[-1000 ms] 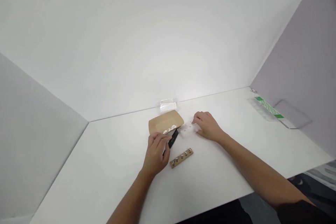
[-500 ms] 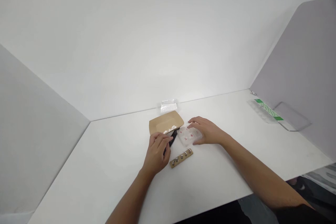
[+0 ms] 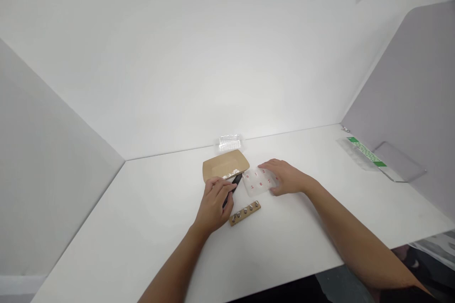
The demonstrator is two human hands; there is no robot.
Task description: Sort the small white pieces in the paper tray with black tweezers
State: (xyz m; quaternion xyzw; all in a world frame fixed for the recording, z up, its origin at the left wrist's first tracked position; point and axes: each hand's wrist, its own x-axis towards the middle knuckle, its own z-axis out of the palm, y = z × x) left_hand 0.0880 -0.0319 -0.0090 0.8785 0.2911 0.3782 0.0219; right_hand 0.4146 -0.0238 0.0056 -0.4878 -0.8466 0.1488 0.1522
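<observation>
My left hand (image 3: 213,203) is closed round a slim black tool (image 3: 235,183); its kind is unclear, and my fingers cover part of it. Its far end points up and right, between a brown paper tray (image 3: 224,160) and a clear flat case with red numbers (image 3: 256,181). White bits (image 3: 232,173) lie at the tray's near side. My right hand (image 3: 284,176) grips the case's right end, thumb on the near side and fingers on the far side. Just below, a narrow tan strip (image 3: 245,213) carries several small metal pieces in a row.
A clear plastic container (image 3: 229,142) stands against the back wall. To the right lie a transparent bag with a green label (image 3: 366,152) and a clear-edged holder (image 3: 401,170) by the side panel. A small shiny object (image 3: 345,129) is in the far right corner.
My right hand has shifted slightly right along the numbered case, and more of its red numbers show. My left hand stays on the black tool, with little movement.
</observation>
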